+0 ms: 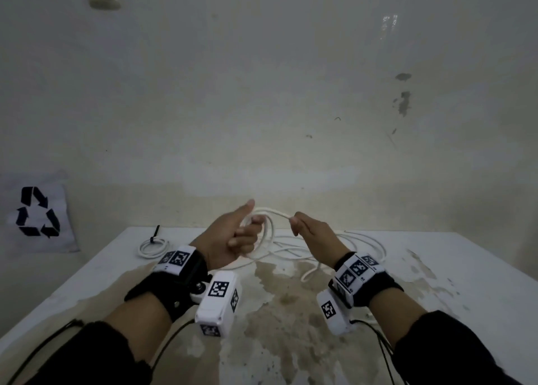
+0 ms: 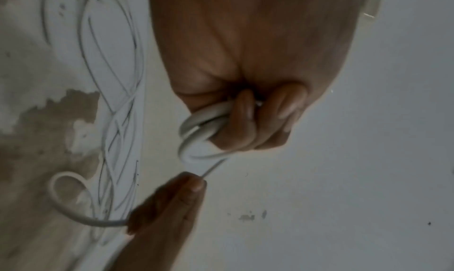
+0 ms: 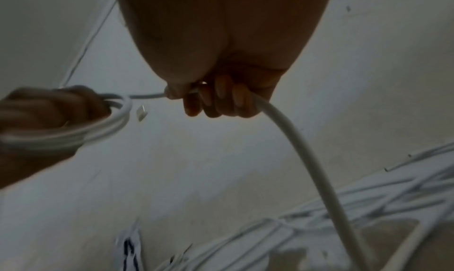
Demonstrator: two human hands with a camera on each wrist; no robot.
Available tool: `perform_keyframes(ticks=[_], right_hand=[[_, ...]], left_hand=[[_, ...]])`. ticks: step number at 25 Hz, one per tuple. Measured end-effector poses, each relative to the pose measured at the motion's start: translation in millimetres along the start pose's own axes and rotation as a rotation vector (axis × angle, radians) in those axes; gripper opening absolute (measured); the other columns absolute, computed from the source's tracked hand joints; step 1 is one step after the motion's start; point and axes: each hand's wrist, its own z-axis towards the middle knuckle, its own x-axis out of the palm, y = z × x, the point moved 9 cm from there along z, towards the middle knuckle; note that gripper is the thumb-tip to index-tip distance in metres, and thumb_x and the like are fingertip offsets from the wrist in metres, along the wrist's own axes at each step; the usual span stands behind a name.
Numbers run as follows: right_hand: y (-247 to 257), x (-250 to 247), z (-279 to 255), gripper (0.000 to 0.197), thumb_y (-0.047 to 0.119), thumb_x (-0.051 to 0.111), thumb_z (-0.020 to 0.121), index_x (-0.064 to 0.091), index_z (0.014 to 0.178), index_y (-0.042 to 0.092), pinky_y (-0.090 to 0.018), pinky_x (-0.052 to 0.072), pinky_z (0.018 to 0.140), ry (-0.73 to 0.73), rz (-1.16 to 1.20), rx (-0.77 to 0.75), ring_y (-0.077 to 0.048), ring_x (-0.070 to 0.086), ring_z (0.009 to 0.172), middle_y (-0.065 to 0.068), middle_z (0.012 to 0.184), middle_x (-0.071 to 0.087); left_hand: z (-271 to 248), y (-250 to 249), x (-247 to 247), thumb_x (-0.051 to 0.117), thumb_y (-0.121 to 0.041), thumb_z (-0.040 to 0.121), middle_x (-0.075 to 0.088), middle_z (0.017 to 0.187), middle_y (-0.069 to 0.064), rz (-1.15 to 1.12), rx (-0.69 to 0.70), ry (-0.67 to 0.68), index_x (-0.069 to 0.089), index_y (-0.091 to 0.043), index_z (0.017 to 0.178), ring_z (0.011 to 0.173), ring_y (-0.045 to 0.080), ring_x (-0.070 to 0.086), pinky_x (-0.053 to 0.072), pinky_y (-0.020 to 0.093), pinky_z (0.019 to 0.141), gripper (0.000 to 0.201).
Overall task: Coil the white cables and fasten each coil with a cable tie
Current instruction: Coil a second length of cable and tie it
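Note:
My left hand (image 1: 241, 236) is raised above the table and grips a small coil of white cable (image 1: 266, 227), thumb pointing up; its fingers curl round the loops (image 2: 196, 131). My right hand (image 1: 305, 227) pinches the same cable (image 3: 290, 131) a short way along, and a short span (image 1: 282, 214) runs between the two hands. Below my right hand the cable hangs down to a loose tangle of white cable (image 1: 326, 248) on the table. A finished coil (image 1: 152, 246) with a black cable tie (image 1: 155, 233) lies at the far left of the table.
The white table (image 1: 436, 283) has brown stains (image 1: 279, 297) across its middle and front. A pale wall rises close behind it. A sheet with a black recycling symbol (image 1: 37, 211) hangs at the left. Black wires trail from both wrist cameras.

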Motion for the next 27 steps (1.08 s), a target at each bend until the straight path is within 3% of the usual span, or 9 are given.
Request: perform_keyframes(ticks=[5,9,12,15,18,20,22,24,27], right_hand=[[0,65,-17,0.024,0.037,0.031,0.102,0.038,0.090,0.016,-0.032,0.035,0.063,0.237,0.039,0.059,-0.021,0.045,0.063,-0.001,0.070,0.048],[26,73,-18,0.015,0.031,0.038,0.100,0.039,0.092,0.019,-0.032,0.036,0.070,0.365,-0.058,0.018,-0.021,0.048,0.077,-0.004,0.087,0.053],[40,65,-17,0.014,0.025,0.041,0.099,0.045,0.090,0.015,-0.029,0.034,0.070,0.387,-0.121,-0.007,-0.020,0.047,0.078,-0.002,0.087,0.053],[44,66,-18,0.015,0.019,0.043,0.097,0.055,0.092,0.012,-0.028,0.035,0.074,0.431,-0.171,-0.025,-0.023,0.053,0.085,-0.005,0.092,0.059],[41,68,-17,0.026,0.019,0.042,0.098,0.066,0.099,0.007,-0.028,0.040,0.080,0.455,-0.233,-0.052,-0.024,0.059,0.096,-0.008,0.106,0.067],[33,61,-17,0.029,0.026,0.044,0.098,0.068,0.097,0.009,-0.028,0.040,0.075,0.476,-0.264,-0.049,-0.019,0.058,0.086,-0.005,0.099,0.068],[15,40,-17,0.032,0.034,0.043,0.099,0.065,0.089,0.013,-0.024,0.036,0.062,0.474,-0.274,-0.005,-0.012,0.050,0.069,0.001,0.082,0.062],[-7,12,-16,0.033,0.042,0.041,0.098,0.056,0.081,0.018,-0.025,0.034,0.058,0.418,-0.373,0.029,-0.010,0.046,0.061,0.004,0.071,0.056],[-35,-19,-12,0.035,0.053,0.032,0.097,0.044,0.084,0.023,-0.033,0.039,0.059,0.265,-0.580,0.049,-0.019,0.049,0.061,0.002,0.068,0.053]], left_hand=[[8,-26,-11,0.028,-0.035,0.102,0.036,0.044,-0.008,-0.459,0.289,-0.078,0.038,-0.016,0.070,0.026,0.004,0.029,0.025,0.014,0.030,0.038],[12,-28,-29,0.031,-0.030,0.103,0.043,0.045,-0.006,-0.397,0.434,-0.283,0.039,-0.014,0.071,0.033,0.005,0.040,0.036,0.015,0.036,0.037],[11,-33,-35,0.033,-0.023,0.104,0.057,0.047,-0.002,0.034,0.561,-0.447,0.045,-0.007,0.072,0.050,0.013,0.066,0.056,0.026,0.057,0.037],[14,-28,-21,0.035,-0.027,0.102,0.066,0.068,0.005,0.678,0.544,-0.493,0.044,-0.002,0.093,0.075,0.024,0.072,0.056,0.043,0.077,0.028],[23,-3,-3,0.029,-0.037,0.102,0.068,0.094,0.015,1.787,0.325,-0.509,0.040,-0.001,0.116,0.086,0.036,0.067,0.042,0.034,0.064,0.040],[27,5,-5,0.023,-0.039,0.103,0.066,0.098,0.014,2.183,0.250,-0.445,0.041,-0.003,0.122,0.088,0.035,0.066,0.037,0.033,0.063,0.045],[23,7,-22,0.026,-0.035,0.103,0.063,0.087,0.008,2.227,0.140,-0.361,0.049,-0.007,0.116,0.087,0.032,0.064,0.041,0.035,0.067,0.038],[16,18,-52,0.029,-0.033,0.103,0.064,0.079,0.006,2.025,-0.065,-0.243,0.057,-0.008,0.105,0.075,0.024,0.061,0.046,0.034,0.074,0.038],[-1,41,-57,0.032,-0.055,0.096,0.050,0.048,-0.001,1.311,-0.232,-0.126,0.056,-0.012,0.071,0.040,0.013,0.040,0.041,0.024,0.052,0.055]])
